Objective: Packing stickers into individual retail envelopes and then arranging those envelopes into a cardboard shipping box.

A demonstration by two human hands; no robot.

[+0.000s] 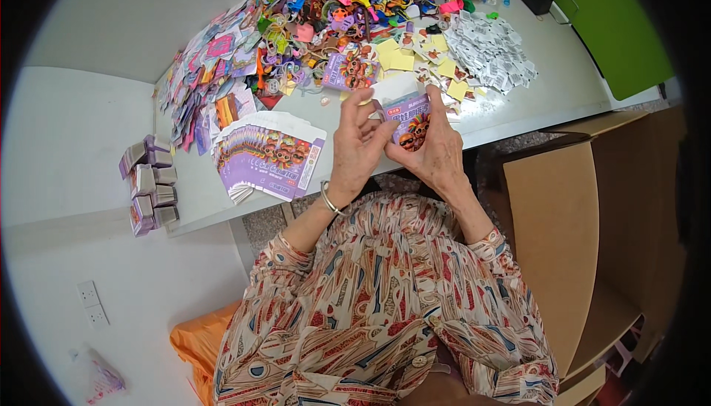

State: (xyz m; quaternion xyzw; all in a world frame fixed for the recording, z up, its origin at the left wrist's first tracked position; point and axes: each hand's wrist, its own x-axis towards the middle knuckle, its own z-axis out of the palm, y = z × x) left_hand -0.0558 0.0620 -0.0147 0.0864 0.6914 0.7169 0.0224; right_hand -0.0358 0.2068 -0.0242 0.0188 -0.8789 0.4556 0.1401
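Note:
Over the table's near edge, my two hands hold a small purple printed carton (413,126) with its white top flap standing up. My right hand (438,151) is closed on its right side, thumb across the front and fingers at the edge behind. At the left side, my left hand (357,143) is closed with curled fingers, its thumb pressing near the carton's lower corner. What lies inside the carton is hidden. Just beyond my hands lies another purple carton (348,71). A fanned stack of flat purple cartons (270,156) rests left of my left hand.
Small colourful toys (348,6) are heaped at the back. Printed cards (215,58) pile up at the left, white packets (489,51) at the right, and yellow paper slips (400,59) between. Bundled cards (152,184) stand by the left edge. A large cardboard box (555,236) is at my right.

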